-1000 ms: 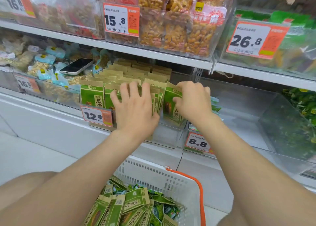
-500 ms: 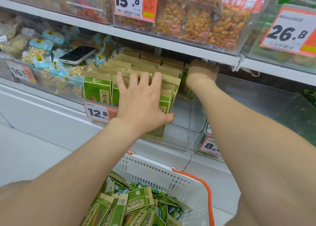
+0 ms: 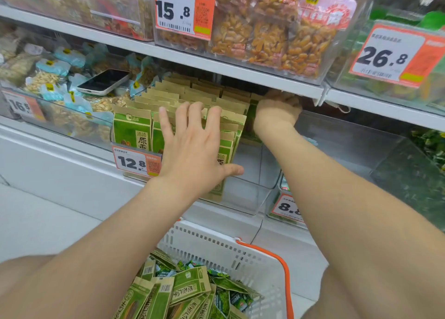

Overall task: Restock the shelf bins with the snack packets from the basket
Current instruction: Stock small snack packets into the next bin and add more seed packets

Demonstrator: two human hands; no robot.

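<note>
Hands apart, left hand (image 3: 192, 147) flat, fingers spread on packets (image 3: 131, 130), right hand (image 3: 277, 112) deep under shelf (image 3: 240, 71), grip unclear.

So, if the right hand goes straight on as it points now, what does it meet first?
Likely the rear packets beside the right hand, then the back of the bin; the hand's fingers are hidden, so depth is unclear.

The clear bin (image 3: 245, 198) has open room along its right side, beside the upright rows of green snack packets (image 3: 132, 130). The low shelf edge (image 3: 216, 69) caps the back, where the right hand (image 3: 277, 116) is tucked under it — the left hand (image 3: 192, 150) lies flat across the packet fronts.
</note>
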